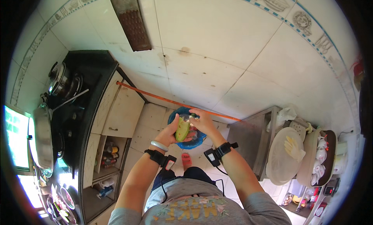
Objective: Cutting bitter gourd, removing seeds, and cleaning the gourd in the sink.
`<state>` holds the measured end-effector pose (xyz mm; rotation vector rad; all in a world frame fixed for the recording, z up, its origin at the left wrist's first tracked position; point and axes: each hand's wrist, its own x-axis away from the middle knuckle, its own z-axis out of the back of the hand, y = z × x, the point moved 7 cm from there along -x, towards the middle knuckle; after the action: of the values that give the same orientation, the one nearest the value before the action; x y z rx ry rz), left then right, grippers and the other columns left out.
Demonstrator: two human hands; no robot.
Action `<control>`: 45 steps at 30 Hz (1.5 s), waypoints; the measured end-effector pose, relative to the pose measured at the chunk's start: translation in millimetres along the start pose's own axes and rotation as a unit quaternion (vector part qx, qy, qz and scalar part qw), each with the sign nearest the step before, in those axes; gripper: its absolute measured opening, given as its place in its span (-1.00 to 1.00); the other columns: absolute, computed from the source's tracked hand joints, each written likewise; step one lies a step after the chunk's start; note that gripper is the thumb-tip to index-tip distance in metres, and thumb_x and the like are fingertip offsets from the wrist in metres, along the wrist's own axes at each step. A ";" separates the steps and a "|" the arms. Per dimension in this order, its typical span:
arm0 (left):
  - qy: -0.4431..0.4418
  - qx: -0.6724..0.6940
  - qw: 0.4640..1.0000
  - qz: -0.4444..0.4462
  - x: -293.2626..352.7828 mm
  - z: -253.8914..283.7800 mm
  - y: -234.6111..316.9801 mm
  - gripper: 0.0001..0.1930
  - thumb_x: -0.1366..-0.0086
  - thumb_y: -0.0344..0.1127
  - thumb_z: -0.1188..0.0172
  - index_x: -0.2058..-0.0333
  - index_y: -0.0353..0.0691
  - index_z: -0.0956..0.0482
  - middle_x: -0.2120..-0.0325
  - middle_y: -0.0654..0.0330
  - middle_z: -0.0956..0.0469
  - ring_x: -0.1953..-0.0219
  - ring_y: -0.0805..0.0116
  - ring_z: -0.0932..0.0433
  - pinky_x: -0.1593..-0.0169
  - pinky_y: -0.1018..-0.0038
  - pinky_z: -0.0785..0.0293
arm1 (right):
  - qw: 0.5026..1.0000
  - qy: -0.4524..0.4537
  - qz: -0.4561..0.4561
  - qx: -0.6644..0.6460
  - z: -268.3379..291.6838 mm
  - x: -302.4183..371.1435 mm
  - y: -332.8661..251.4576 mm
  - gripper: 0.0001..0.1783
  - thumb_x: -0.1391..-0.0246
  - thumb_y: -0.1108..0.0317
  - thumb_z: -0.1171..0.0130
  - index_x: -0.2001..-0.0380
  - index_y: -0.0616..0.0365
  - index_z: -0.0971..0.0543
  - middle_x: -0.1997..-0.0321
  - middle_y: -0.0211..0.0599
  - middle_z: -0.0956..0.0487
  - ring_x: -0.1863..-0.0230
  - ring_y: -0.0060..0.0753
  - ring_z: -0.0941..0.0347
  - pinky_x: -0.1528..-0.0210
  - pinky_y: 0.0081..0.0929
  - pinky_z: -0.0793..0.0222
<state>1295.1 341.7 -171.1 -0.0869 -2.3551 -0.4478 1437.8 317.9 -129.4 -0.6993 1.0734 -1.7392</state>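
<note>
Your left hand grips the green gourd, which lies between its thumb and the fingers curled underneath, above the blue-lined bin. Your right hand bends beside the gourd's upper end; whether its fingers pinch anything, you cannot tell.

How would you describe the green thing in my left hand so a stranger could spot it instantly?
Below the white tiled wall, find the round blue container. In front of it, in this view, your left hand holds the green thing. It is long and rounded, its yellowish green standing out against the blue.
</note>
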 end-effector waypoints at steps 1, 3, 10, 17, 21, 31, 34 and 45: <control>0.002 0.004 1.000 -0.001 -1.1 4.8 -2.5 -0.22 -0.26 0.44 0.29 -0.10 -0.14 -0.38 0.07 0.03 -0.53 0.04 0.01 -0.55 0.13 0.16 -0.61 | 0.999 -0.038 0.009 -0.032 -0.7 7.1 -15.0 -0.55 0.09 0.24 -0.33 0.11 0.20 -0.58 0.09 -0.01 -0.60 0.20 -0.18 -0.58 0.14 -0.35 -0.46; -0.006 -0.003 0.999 -0.043 -5.1 7.3 -1.0 -0.22 -0.29 0.41 0.31 -0.12 -0.16 -0.37 -0.01 0.02 -0.49 -0.04 -0.01 -0.50 0.00 0.06 -0.52 | 0.995 -0.073 0.017 -0.062 1.3 21.0 -39.1 -0.48 0.11 0.21 -0.36 0.05 0.20 -0.56 0.05 -0.01 -0.59 0.16 -0.21 -0.58 0.11 -0.35 -0.46; 0.012 0.059 0.997 -0.054 -14.8 -6.5 1.3 -0.21 -0.30 0.38 0.36 -0.17 -0.20 -0.30 -0.05 -0.01 -0.45 -0.07 0.00 -0.47 -0.11 0.09 -0.45 | 0.988 -0.107 0.093 -0.063 -10.3 44.0 -52.6 -0.35 0.22 0.18 -0.47 0.01 0.20 -0.55 0.06 -0.01 -0.59 0.08 -0.21 -0.56 0.03 -0.42 -0.44; 0.039 0.061 0.992 -0.106 -20.4 7.9 5.7 -0.32 -0.32 0.35 0.31 0.08 -0.20 -0.38 0.23 0.03 -0.51 0.16 0.07 -0.54 0.06 0.11 -0.54 | 0.995 -0.068 -0.015 -0.067 -15.6 64.6 -65.5 -0.72 0.13 0.41 -0.43 0.30 0.22 -0.62 0.39 -0.31 -0.63 0.38 -0.59 -0.55 0.29 -0.61 -0.45; 0.060 0.099 0.983 -0.143 -16.2 14.0 4.3 -0.36 -0.33 0.33 0.25 0.11 -0.20 -0.39 0.28 0.04 -0.50 0.23 0.12 -0.53 0.10 0.13 -0.54 | 0.991 -0.088 0.020 -0.099 -20.7 61.7 -51.7 -0.81 0.11 0.47 -0.40 0.39 0.22 -0.60 0.46 -0.39 -0.60 0.45 -0.68 -0.49 0.37 -0.67 -0.40; 0.056 0.112 0.967 -0.222 63.0 53.6 5.7 -0.41 -0.33 0.28 0.11 0.08 -0.21 -0.40 0.27 0.06 -0.51 0.22 0.11 -0.57 0.21 0.12 -0.59 | 0.959 -0.037 0.203 0.196 -30.0 23.0 19.8 -0.84 0.16 0.45 -0.27 0.40 0.14 -0.67 0.37 -0.10 -0.64 0.40 -0.07 -0.57 0.32 -0.32 -0.46; 0.113 0.116 0.959 -0.233 114.4 89.9 -10.1 -0.48 -0.35 0.18 0.04 0.09 -0.21 -0.41 0.28 0.07 -0.51 0.26 0.15 -0.58 0.32 0.21 -0.61 | 0.976 -0.070 0.109 0.177 -48.7 21.4 25.5 -0.89 0.14 0.39 -0.26 0.51 0.20 -0.66 0.53 -0.08 -0.60 0.44 -0.12 -0.56 0.37 -0.28 -0.42; 0.376 0.234 0.701 -0.560 514.1 267.8 -183.3 -0.68 -0.36 -0.17 -0.03 0.14 -0.35 -0.47 0.35 0.06 -0.57 0.35 0.16 -0.60 0.26 0.22 -0.61 | 0.930 -0.197 0.153 0.272 -156.6 13.1 8.0 -0.68 0.22 0.58 -0.12 0.29 0.26 -0.66 0.34 -0.04 -0.65 0.31 -0.15 -0.59 0.17 -0.33 -0.49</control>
<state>708.4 228.5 -58.7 1.5384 -1.3598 -0.2984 1307.8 359.8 -207.6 -0.4658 0.3672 -1.4435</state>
